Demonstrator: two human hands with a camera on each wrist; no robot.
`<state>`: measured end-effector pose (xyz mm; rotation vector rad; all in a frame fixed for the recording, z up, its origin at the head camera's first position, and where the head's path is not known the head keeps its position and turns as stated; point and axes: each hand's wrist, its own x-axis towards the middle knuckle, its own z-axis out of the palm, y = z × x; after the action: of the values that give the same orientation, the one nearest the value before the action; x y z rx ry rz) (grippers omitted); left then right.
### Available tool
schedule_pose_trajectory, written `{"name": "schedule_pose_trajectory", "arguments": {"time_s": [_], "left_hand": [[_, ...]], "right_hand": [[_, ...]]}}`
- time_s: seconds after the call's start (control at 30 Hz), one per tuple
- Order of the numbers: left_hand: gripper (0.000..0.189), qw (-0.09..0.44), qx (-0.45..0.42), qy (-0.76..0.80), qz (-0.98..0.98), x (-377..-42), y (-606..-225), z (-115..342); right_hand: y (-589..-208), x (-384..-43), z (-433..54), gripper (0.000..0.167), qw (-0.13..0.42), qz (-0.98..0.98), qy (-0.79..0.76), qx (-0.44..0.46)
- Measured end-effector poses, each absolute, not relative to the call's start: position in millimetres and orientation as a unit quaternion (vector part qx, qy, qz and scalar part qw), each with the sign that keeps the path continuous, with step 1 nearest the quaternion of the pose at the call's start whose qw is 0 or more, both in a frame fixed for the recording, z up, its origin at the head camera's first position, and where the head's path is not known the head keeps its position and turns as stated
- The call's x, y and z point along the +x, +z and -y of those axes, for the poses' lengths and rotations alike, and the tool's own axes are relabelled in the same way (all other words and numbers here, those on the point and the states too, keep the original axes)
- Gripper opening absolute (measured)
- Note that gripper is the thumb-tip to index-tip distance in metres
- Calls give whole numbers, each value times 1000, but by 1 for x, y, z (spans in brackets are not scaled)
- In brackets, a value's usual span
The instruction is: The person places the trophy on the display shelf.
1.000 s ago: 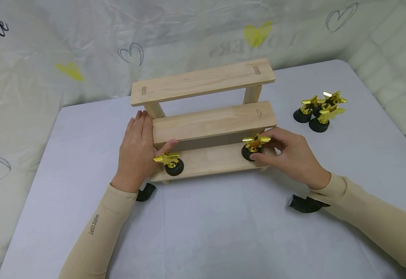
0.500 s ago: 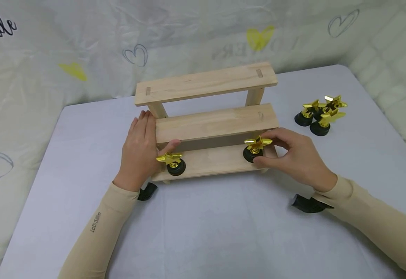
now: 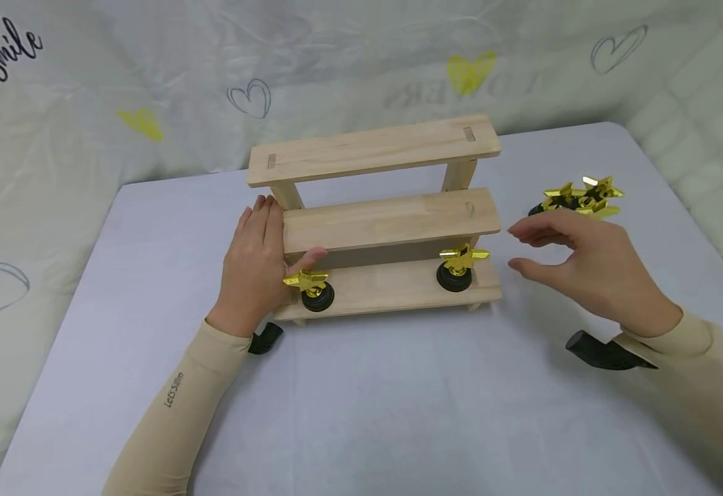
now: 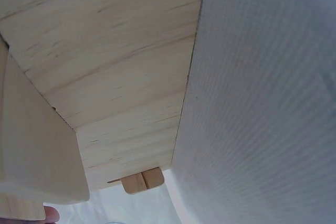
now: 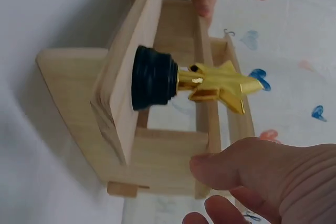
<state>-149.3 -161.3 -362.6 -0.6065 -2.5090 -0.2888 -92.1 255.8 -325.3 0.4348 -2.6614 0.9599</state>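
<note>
A three-tier wooden shelf (image 3: 392,220) stands on the table. My left hand (image 3: 251,265) lies with straight fingers along its left end, thumb reaching over the front. On the bottom tier, a gold star trophy (image 3: 316,293) with a black base stands upright at the left, close by that thumb. Another star trophy (image 3: 455,271) stands at the tier's right end; the right wrist view shows its base flat on the board. My right hand (image 3: 591,262) is off to the right of the shelf, thumb and fingers apart, holding nothing. The left wrist view shows mostly the shelf's side panel (image 4: 115,66).
Several more star trophies (image 3: 592,196) stand clustered on the table at the back right, partly hidden behind my right hand. A white sheet with printed hearts (image 3: 361,69) hangs behind the table (image 3: 386,399). Black wrist pieces (image 3: 606,351) stick out under both sleeves.
My right hand has let go of the trophy at the bottom tier's right end and moved right, away from the shelf. The trophy stays standing there. My left hand keeps its place on the shelf.
</note>
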Motion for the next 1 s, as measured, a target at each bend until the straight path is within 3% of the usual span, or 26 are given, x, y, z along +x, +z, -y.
{"name": "schedule_pose_trajectory", "arguments": {"time_s": [0.43,0.6,0.77,1.0], "left_hand": [[109,277,-233,-100,927,-155,-368,161],[108,276,-235,-91,928,-155,-368,159],[108,285,-236,-87,925,-155,-369,160],[109,286,-235,-89,925,-156,-370,159]], "right_hand": [[-306,-114,-296,30,239,794,546,117],[-306,-124,-312,29,273,795,540,42],[-312,-133,-328,31,272,824,497,-23],[-320,-143,-345,37,269,823,500,-32]]}}
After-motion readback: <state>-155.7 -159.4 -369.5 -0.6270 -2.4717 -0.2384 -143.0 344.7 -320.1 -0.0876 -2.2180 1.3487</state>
